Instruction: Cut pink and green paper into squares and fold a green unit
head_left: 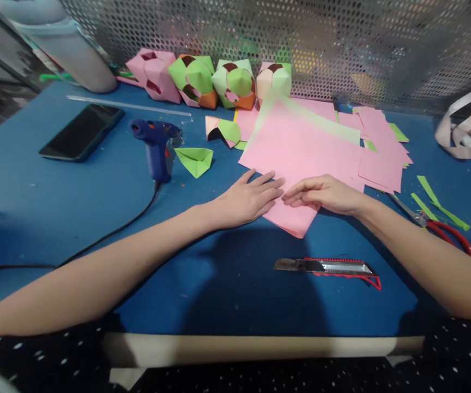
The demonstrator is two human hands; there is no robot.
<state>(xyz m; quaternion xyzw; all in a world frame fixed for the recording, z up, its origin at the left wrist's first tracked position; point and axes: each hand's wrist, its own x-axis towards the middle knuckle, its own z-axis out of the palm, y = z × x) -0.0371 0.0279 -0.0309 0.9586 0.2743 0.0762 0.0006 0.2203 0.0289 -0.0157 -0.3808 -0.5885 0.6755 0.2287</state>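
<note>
A large sheet of pink paper lies on the blue table, its near corner folded into a point. My left hand rests flat on the paper's left edge with its fingers spread. Close to its fingertips, my right hand has its fingers pressed together on the folded part of the pink sheet. Beneath and behind the sheet shows a pale green paper. A folded green paper piece and a curved pink-and-green piece lie left of the sheet.
A cutter knife with its blade out lies in front. At left are a blue glue gun, its cord, a phone and a glue stick. Red-handled scissors and pink cut sheets are right. Several folded paper balls line the back.
</note>
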